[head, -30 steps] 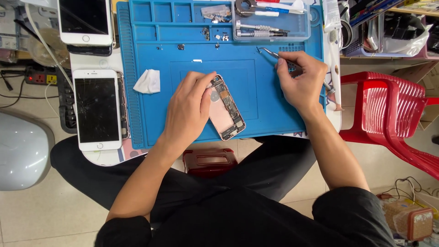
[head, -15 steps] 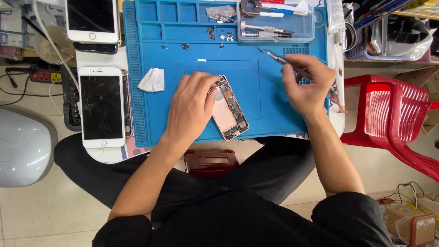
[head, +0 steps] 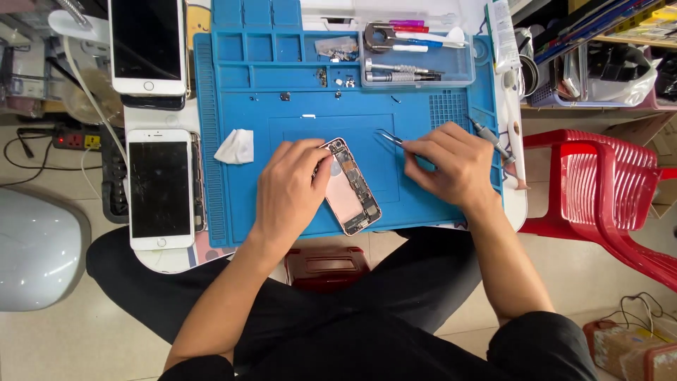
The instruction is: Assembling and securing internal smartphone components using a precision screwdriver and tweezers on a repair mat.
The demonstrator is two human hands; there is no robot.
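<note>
Two hands work over our blue repair mat [head: 240, 204] on the desk: our left hand [head: 289, 187] presses down on the opened phone body [head: 350, 187], which lies tilted near the mat's middle, circuitry facing up. Our right hand [head: 451, 166] is clamped on metal tweezers [head: 389, 137], their tips just beside the phone's top; a crumpled white wipe [head: 235, 147] lies left of us.

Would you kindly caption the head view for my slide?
Left hand steadies an opened phone on a blue mat; right hand holds tweezers.
</note>
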